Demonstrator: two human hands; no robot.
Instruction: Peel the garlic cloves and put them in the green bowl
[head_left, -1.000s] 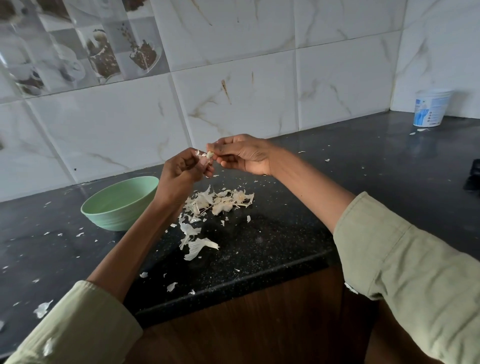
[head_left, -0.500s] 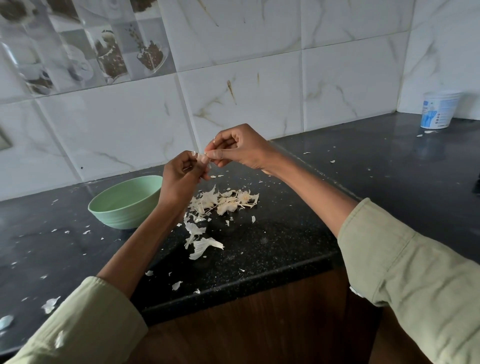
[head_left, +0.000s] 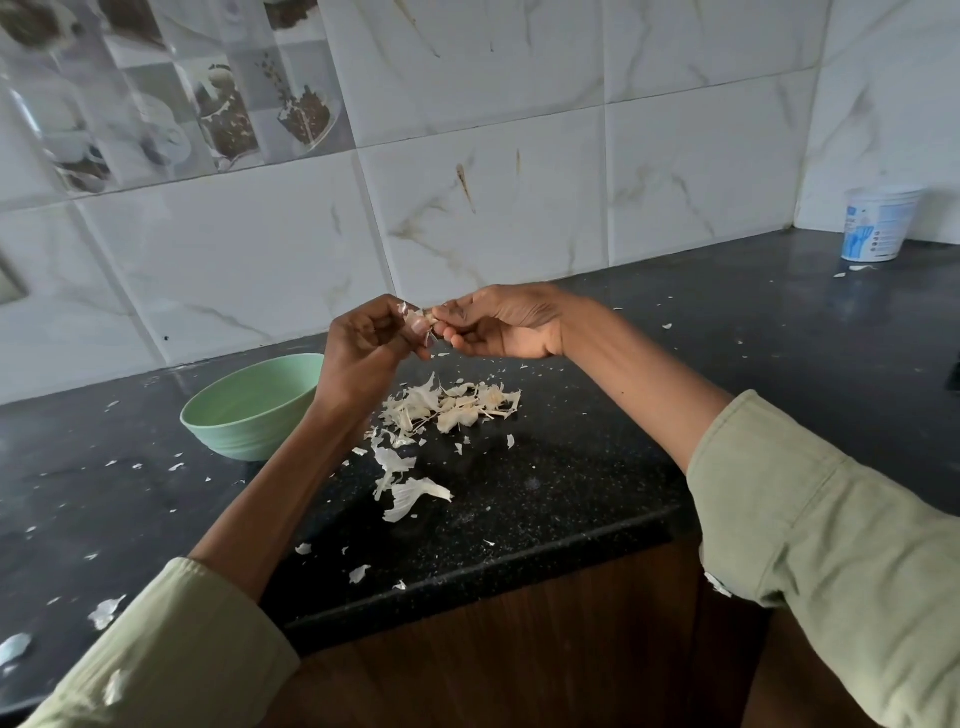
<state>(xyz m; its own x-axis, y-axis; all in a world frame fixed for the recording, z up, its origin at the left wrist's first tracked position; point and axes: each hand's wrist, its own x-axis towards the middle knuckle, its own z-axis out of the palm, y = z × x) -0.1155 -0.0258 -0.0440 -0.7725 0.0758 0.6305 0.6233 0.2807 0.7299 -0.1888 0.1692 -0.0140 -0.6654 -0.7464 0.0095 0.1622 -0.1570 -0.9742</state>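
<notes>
Above the black table, a little beyond its near edge, I hold a garlic clove between both hands. My left hand curls around its left end, with a flap of papery skin sticking up by the thumb. My right hand pinches the other end with thumb and forefinger, the rest of its fingers folded loosely under. So the hands are together, both clamped on the one clove. It is too small and too covered by my fingertips for me to tell how much skin is left on it, or which way its long axis runs.

Under the hands lies a heap of peelings, with more scraps trailing toward me. The green bowl sits on the table to the left, lower than the hands and just beside my left wrist. I cannot see inside it well enough to count any cloves. My left hand is plainly the nearer one, so I judge the drop belongs to it: a short move left and down. A white tub stands far right by the wall.
</notes>
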